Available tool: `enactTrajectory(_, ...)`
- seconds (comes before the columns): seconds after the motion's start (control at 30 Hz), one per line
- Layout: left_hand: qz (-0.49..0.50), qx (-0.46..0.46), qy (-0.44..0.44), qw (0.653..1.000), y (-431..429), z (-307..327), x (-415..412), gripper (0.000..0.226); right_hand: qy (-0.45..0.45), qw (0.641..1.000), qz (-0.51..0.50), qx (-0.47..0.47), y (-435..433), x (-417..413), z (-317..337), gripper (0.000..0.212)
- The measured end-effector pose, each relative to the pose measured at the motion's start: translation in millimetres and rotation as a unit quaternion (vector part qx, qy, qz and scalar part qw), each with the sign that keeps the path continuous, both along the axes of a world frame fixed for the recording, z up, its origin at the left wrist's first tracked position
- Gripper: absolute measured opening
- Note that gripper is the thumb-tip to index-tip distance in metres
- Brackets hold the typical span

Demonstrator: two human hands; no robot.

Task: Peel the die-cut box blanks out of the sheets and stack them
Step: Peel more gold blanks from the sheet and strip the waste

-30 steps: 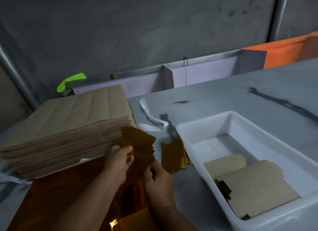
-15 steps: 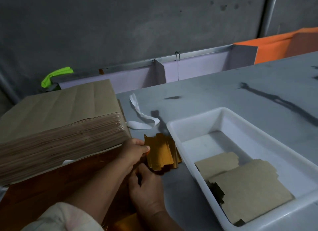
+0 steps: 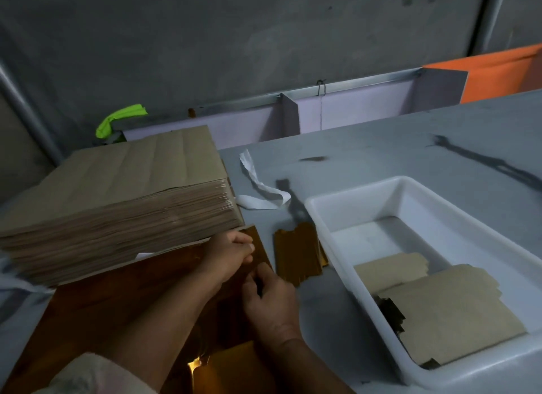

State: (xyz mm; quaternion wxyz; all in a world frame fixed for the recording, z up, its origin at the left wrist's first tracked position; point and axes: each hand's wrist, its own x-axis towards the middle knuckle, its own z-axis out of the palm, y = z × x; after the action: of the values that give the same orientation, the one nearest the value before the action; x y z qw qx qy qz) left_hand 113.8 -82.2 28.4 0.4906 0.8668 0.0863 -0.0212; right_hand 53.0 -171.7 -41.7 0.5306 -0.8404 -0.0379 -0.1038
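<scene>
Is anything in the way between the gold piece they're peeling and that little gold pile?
Nothing visible. The left hand and right hand pinch the blank; the pile lies just right of it, only bare table between. The tub stands beyond the pile.

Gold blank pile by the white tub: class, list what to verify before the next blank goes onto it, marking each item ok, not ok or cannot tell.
1. Both hands grip the gold sheet, left hand and right hand: ok.
2. Next blank torn fully free of the sheet: cannot tell.
3. Gold blank pile uncovered and close by the hands: ok.
4. White strip lies apart from the pile: ok.
5. Pile clear of the white tub wall: cannot tell.
</scene>
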Motion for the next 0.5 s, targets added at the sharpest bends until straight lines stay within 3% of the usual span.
enactTrajectory(0.3,0.008,0.03,-0.04,0.999,59,-6,-58,0.015,0.018,1.0,-0.004,-0.014,-1,-3,6,0.019)
enactTrajectory(0.5,-0.09,0.103,-0.104,0.985,81,-23,-114,0.02,0.028,0.999,0.002,-0.038,-1,-4,9,0.024)
